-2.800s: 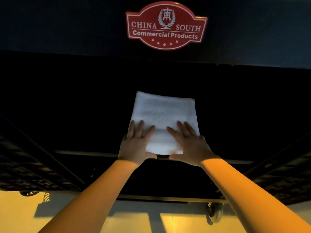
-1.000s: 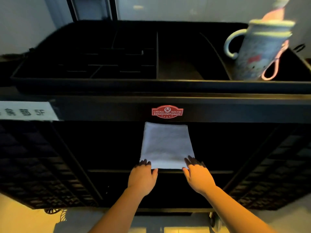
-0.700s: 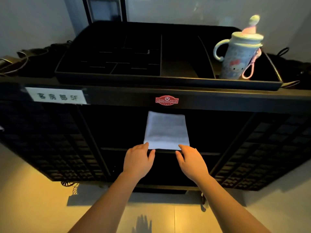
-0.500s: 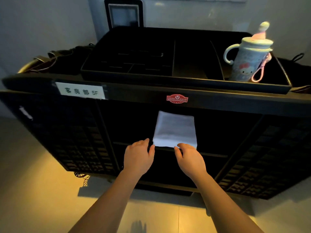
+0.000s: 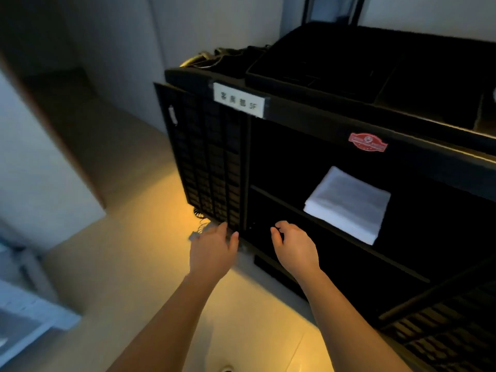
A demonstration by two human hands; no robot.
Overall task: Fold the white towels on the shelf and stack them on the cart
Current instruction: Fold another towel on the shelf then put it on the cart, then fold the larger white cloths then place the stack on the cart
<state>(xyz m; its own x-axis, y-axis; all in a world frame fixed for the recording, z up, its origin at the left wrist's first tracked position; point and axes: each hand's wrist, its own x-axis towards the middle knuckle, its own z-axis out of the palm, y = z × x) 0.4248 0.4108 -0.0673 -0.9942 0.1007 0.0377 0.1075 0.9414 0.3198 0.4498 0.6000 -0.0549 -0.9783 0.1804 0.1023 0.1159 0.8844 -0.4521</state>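
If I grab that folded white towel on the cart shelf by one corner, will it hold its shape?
Probably not. The folded white towel is soft cloth in loose layers, visible along its front edge, so it would likely droop and unfold. It looks light, and would probably slide along the smooth dark shelf if pushed. Neither the left hand nor right hand touches it.

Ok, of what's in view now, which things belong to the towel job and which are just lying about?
Part of the job:
- folded white towel, lying on the cart's inner shelf
- black cart
- left hand and right hand, both holding nothing

Just lying about:
- black divided tray on the cart top
- white paper label
- red maker's badge
- straps at the cart's far end
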